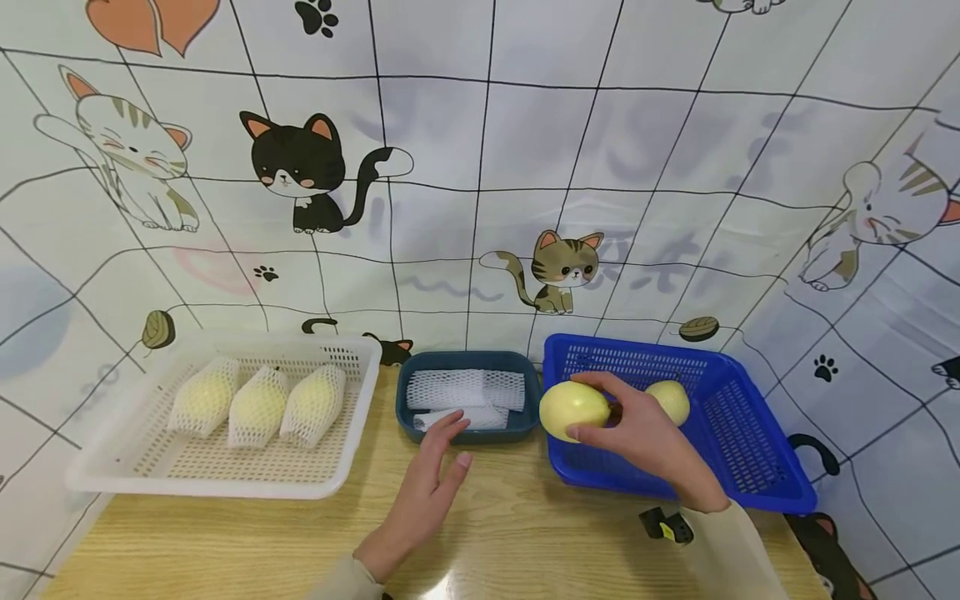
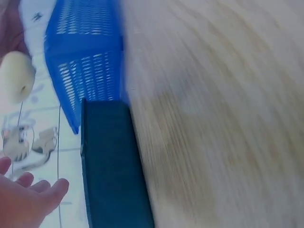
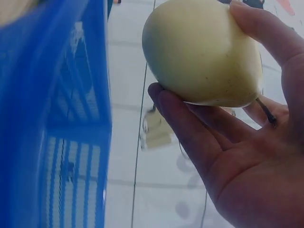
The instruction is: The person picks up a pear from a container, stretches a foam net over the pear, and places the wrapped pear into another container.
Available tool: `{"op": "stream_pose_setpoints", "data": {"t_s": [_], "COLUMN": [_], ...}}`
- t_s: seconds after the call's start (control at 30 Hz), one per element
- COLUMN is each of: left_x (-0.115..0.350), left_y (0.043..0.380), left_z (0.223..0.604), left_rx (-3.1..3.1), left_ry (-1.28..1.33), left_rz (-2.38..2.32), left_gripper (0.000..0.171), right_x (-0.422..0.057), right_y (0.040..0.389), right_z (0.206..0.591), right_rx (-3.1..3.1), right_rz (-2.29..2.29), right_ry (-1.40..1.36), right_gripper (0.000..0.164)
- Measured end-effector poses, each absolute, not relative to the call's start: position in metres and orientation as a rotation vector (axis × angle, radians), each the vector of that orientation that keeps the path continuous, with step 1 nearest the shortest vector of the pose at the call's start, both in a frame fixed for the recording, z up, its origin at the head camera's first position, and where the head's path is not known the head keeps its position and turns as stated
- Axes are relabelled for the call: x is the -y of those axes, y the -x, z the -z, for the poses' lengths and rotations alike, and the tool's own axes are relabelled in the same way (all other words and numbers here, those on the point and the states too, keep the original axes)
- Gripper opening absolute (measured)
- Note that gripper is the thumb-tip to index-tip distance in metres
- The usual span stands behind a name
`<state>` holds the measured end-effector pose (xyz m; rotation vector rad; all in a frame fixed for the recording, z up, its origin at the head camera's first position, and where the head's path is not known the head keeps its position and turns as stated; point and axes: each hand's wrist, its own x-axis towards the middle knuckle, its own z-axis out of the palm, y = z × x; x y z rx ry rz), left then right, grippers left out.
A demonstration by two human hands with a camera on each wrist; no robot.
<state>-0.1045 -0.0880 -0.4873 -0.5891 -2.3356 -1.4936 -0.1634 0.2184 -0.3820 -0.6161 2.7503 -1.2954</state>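
Note:
My right hand [image 1: 648, 437] grips a pale yellow pear [image 1: 572, 411] between thumb and fingers, above the left side of the blue basket [image 1: 675, 492]. In the right wrist view the pear's dark stem [image 3: 267, 113] points toward the palm. Another pear [image 1: 672, 400] sits in the blue basket, partly behind that hand. My left hand [image 1: 420, 500] is at the front of the dark teal tray [image 1: 401, 404], fingers extended and holding nothing. White foam net sleeves [image 1: 465, 389] lie in the tray; whether a fingertip touches one, I cannot tell.
On the left, a white basket [image 1: 217, 487] holds three pears [image 1: 258, 408] in foam nets. Near the blue basket's front edge lies a small black item with a yellow mark [image 1: 666, 527]. Behind everything hangs a cat-patterned sheet [image 1: 427, 233]. The table [image 1: 517, 533] has wood grain.

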Motion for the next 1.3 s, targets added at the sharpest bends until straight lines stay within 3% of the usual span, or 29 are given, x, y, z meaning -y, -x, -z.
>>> {"op": "stream_pose_setpoints", "data": {"t_s": [0.37, 0.77, 1.1, 1.3], "left_x": [0.112, 0.125, 0.128, 0.129], "left_y": [0.103, 0.099, 0.096, 0.095], "left_z": [0.492, 0.5, 0.502, 0.503], "left_rx": [2.175, 2.1, 2.104, 2.089], "left_ry": [0.322, 0.262, 0.185, 0.156], "left_rz": [1.728, 1.762, 1.819, 1.853], "left_gripper": [0.033, 0.031, 0.032, 0.032], "right_x": [-0.166, -0.11, -0.087, -0.078], "right_y": [0.143, 0.128, 0.126, 0.123], "right_z": [0.397, 0.434, 0.454, 0.46], "right_rx": [-2.636, -2.752, -2.836, -2.862], "right_rz": [1.322, 0.838, 0.51, 0.444], "right_ry": [0.817, 0.997, 1.137, 1.156], "right_gripper": [0.065, 0.062, 0.057, 0.063]}}
